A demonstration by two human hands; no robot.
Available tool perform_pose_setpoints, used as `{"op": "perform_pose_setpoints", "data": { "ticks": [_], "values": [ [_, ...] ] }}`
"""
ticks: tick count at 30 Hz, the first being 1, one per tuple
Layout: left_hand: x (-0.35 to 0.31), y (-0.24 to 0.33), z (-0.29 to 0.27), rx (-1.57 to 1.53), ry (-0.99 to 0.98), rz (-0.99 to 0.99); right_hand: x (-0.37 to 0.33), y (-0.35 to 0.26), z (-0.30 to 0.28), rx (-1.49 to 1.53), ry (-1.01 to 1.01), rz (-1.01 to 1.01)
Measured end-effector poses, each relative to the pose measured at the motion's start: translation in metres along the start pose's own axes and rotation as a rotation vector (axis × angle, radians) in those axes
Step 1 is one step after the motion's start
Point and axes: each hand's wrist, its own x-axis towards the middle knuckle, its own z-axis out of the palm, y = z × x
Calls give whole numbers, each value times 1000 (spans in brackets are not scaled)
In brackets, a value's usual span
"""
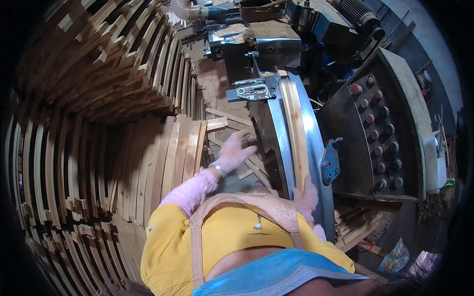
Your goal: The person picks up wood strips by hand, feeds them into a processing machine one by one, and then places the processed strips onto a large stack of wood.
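A long pale wooden strip (295,121) lies lengthwise on the shiny metal bed (315,148) of a woodworking machine. Its far end reaches the machine's housing (279,49). At the strip's near end is my right hand (306,200), in a light glove, closed around it; part of the grip is hidden. My left hand (235,152), also gloved, is in the air left of the bed, its fingers apart and holding nothing. Stacked wooden strips (180,148) stand beside it on the left. A metal guide bracket (254,90) sits over the bed's left edge.
Tall stacks of wooden strips (108,64) fill the left side. Loose offcuts (256,167) lie below, between stack and machine. On the right are a blue bracket (330,162) and a control panel (377,123) with several buttons. A motor (358,15) is at the far right.
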Motion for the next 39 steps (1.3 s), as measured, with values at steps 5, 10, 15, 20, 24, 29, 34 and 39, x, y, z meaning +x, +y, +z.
{"op": "perform_pose_setpoints", "data": {
  "ticks": [5, 10, 15, 20, 24, 29, 34, 39],
  "values": [
    [-57, -60, -16, -26, 242, -54, 36, 9, 11, -159, 219, -12],
    [-64, -70, -41, 92, 315, -51, 206, -78, 29, -48, 428, -70],
    [-53, -52, -59, 611, 259, -163, 291, -128, 19, 93, 437, -176],
    [-94, -88, -61, 677, 169, -385, 219, -114, 26, 73, 264, -174],
    [-115, -79, -54, 739, 181, -371, 91, -37, 15, -93, 152, -75],
    [-116, -95, -47, 687, 203, -365, 5, 22, 7, -96, 123, -100],
    [-104, -89, -58, 647, 161, -395, 88, 2, 39, -139, 538, -267],
    [-120, -93, -75, 417, 369, -358, 189, -94, 1, -196, 188, -158]
  ]
}}
